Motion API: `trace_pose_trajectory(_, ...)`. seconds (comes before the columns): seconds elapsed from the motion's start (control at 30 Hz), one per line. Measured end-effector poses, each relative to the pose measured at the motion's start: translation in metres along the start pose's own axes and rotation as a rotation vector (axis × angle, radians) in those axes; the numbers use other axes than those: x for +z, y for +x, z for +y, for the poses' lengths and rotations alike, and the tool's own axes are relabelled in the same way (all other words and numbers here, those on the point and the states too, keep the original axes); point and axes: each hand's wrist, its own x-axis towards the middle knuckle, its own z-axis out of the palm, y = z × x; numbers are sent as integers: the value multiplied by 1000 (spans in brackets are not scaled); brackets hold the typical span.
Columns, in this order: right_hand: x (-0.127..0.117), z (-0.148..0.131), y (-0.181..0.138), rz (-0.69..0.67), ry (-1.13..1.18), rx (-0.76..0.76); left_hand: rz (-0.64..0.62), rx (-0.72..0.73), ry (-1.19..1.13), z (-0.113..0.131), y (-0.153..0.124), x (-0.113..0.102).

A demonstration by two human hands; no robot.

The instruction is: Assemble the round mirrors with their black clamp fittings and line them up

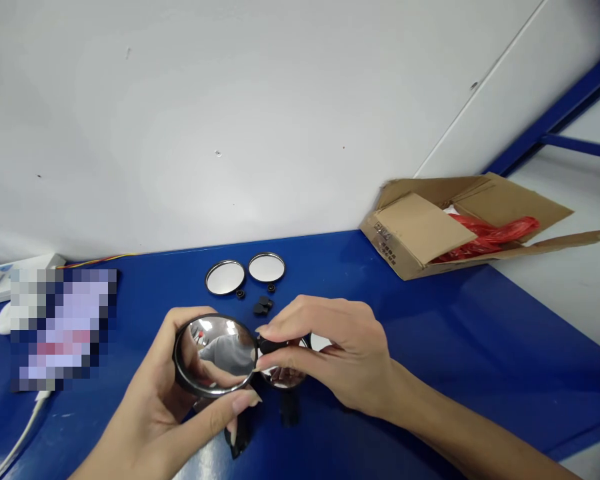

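Observation:
My left hand (pixel 150 380) holds a round convex mirror (pixel 215 355) with a black rim, its face tilted up and showing a grey reflection. My right hand (pixel 330 353) pinches a small black mount (pixel 269 345) at that mirror's edge. Under my right fingers a further round mirror (pixel 285 377) is partly hidden. Two round mirrors with silver rims (pixel 225 277) (pixel 267 267) lie face up on the blue table (pixel 380 320) beyond my hands. Small black fittings (pixel 263 305) lie just below them. Dark pieces (pixel 241 437) show below my hands.
A torn cardboard box (pixel 420 227) with red plastic (pixel 485 237) inside stands at the back right against the white wall (pixel 230 133). A pixelated patch (pixel 63 327), a white mouse (pixel 3 320) and a white cable (pixel 23 427) are at the left.

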Motion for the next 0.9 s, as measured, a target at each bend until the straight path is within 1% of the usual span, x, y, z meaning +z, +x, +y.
trace_pose_trajectory(0.1,1,2,-1,-3,-6,-23,-7,-5,-5,1,0,0)
trace_pose_trajectory(0.3,-2,4,1,-55,-67,-4,-22,4,-19,10,4,-3)
trace_pose_trajectory(0.37,-3,3,3,-41,-109,16,-7,15,-50,13,7,-4)
trace_pose_trajectory(0.47,-4,3,4,4,-145,70,27,96,-85,15,13,-6)
trace_pose_trajectory(0.57,-4,5,3,22,-151,86,22,162,-83,11,19,-10)
trace_pose_trajectory(0.77,-4,5,1,9,-163,30,-15,126,-133,3,24,-16)
trace_pose_trajectory(0.83,-5,4,1,-7,-147,36,-28,114,-161,3,23,-14)
trace_pose_trajectory(0.9,-7,5,1,-22,-139,34,-4,77,-187,7,21,-11)
